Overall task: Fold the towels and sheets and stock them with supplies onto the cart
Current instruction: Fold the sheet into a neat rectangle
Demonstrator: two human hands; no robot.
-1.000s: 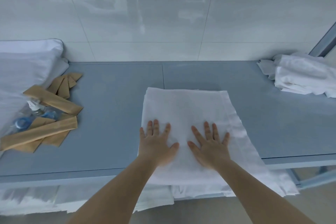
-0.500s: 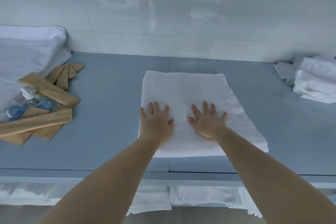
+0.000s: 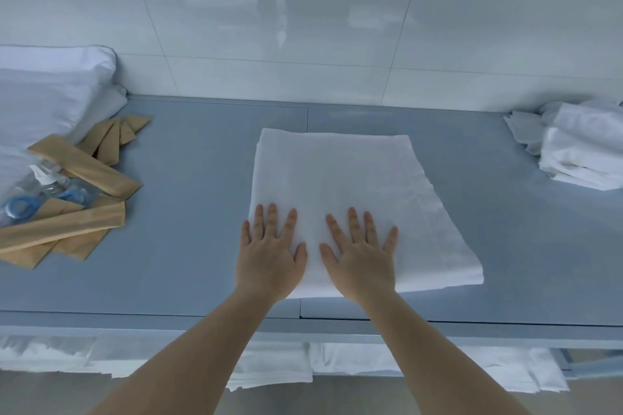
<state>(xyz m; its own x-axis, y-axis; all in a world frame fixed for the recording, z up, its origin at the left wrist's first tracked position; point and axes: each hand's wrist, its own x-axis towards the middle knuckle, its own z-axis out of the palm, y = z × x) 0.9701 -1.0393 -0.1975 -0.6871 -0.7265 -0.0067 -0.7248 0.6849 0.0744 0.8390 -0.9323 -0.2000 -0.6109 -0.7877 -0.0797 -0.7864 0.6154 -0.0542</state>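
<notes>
A white folded sheet (image 3: 350, 178) lies flat in the middle of the grey-blue cart top (image 3: 188, 212). My left hand (image 3: 268, 253) and my right hand (image 3: 362, 254) press flat on its near part, fingers spread, side by side, holding nothing. A heap of unfolded white towels (image 3: 580, 148) sits at the right edge. Tan paper-wrapped supplies (image 3: 77, 209) and a clear bag with small bottles (image 3: 40, 192) lie at the left.
A white pillow (image 3: 43, 94) rests at the far left against the white tiled wall (image 3: 303, 27). White linen (image 3: 276, 367) shows on the shelf under the cart top. Bare surface lies on both sides of the sheet.
The sheet's near part, which hung over the front edge, now lies folded on the cart top. Both hands stay flat on it and have slid slightly toward its near edge.
</notes>
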